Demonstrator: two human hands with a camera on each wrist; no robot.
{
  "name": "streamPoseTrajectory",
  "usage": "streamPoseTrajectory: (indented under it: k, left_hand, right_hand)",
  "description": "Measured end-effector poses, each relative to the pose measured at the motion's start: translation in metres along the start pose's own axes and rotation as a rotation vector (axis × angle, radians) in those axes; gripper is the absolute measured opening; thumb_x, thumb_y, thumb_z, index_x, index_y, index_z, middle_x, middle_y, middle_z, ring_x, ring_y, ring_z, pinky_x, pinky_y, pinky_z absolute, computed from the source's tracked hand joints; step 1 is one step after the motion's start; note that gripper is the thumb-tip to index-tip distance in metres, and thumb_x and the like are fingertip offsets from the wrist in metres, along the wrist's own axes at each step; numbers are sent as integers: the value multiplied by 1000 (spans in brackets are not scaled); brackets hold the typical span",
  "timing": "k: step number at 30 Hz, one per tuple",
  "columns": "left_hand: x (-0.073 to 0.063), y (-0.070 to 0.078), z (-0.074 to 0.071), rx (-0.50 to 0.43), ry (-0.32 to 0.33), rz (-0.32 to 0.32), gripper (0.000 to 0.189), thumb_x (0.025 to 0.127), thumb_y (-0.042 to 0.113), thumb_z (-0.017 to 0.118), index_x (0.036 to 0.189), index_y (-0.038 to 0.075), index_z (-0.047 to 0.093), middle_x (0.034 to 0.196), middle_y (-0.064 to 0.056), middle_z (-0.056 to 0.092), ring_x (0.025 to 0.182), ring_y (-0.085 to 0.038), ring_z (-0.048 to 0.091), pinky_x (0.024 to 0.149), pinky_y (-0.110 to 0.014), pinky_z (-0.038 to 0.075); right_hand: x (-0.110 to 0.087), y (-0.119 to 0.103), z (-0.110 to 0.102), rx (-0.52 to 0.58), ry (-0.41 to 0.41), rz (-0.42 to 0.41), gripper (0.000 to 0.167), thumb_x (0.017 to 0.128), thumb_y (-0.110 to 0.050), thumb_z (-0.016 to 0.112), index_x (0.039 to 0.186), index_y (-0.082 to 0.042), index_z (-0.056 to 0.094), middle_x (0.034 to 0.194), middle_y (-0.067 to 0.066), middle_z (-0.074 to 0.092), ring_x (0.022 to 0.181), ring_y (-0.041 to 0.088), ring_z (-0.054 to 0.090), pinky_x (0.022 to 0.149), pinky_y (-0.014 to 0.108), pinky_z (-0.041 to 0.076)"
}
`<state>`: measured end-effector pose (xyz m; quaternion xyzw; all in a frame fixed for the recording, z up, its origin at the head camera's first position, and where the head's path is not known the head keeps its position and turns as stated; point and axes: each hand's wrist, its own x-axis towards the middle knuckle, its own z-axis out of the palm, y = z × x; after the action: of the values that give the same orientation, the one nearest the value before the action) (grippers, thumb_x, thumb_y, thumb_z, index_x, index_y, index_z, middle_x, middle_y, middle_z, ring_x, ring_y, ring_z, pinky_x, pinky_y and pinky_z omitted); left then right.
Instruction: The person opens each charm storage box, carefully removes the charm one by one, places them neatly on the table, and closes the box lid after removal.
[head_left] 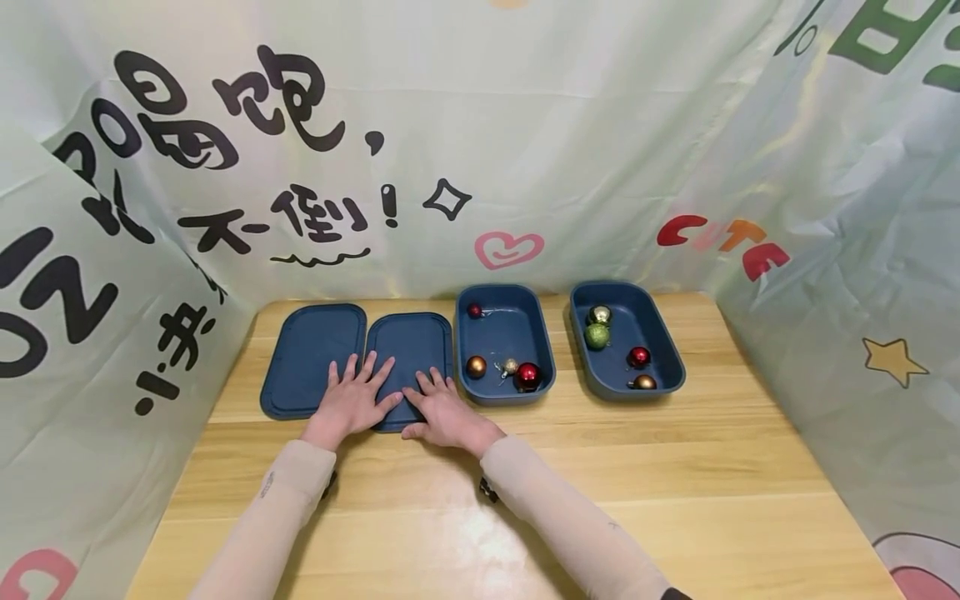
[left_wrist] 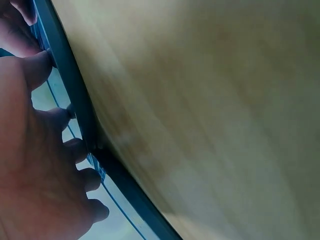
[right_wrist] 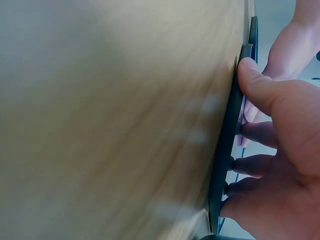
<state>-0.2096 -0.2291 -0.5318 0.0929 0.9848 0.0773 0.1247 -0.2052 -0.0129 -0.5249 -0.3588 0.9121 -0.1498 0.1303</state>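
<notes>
Two dark blue lids lie flat side by side on the table, a left lid (head_left: 311,350) and a right lid (head_left: 411,346). My left hand (head_left: 351,405) has its fingers spread across the neighbouring edges of both lids. On the right lid's near part rests my right hand (head_left: 447,415), fingers extended and thumb toward the left hand. In the right wrist view, the thumb (right_wrist: 257,82) touches the rim of a lid (right_wrist: 225,145). The left wrist view shows the left hand's fingertips against a lid edge (left_wrist: 75,90). Neither hand grips anything.
Right of the lids stand a blue box (head_left: 498,397) and another blue box (head_left: 637,393), each holding several small ornament balls, including a red ball (head_left: 528,377) and a green ball (head_left: 597,336). Printed fabric (head_left: 600,167) encloses the wooden table (head_left: 675,500) at the back and sides.
</notes>
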Motion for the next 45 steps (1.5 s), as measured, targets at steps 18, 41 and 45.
streamPoseTrajectory:
  k: [18, 41, 45]
  left_hand:
    - [21, -11, -5, -3, -3, 4, 76, 110, 59, 40, 171, 22, 16, 177, -19, 7, 161, -52, 3, 125, -76, -1]
    - [26, 1, -18, -162, 214, 58, 72, 112, 58, 33, 169, 12, 29, 172, -31, 18, 160, -56, 7, 123, -78, -2]
    - [30, 25, -23, -180, 275, 73, 72, 112, 58, 28, 169, 13, 27, 173, -28, 21, 160, -58, 0, 117, -85, -6]
  right_hand:
    - [21, 4, -2, 20, -13, 69, 73, 104, -49, 62, 164, -11, 41, 174, 20, 22, 164, 42, 14, 131, 57, 20]
    - [-32, 31, -58, 297, 445, -186, 43, 105, -25, 68, 142, -5, 66, 140, 14, 70, 115, 21, 74, 103, 37, 58]
    - [-34, 54, -68, 332, 511, -145, 31, 101, -17, 71, 129, -5, 73, 128, 13, 75, 116, 27, 73, 98, 42, 60]
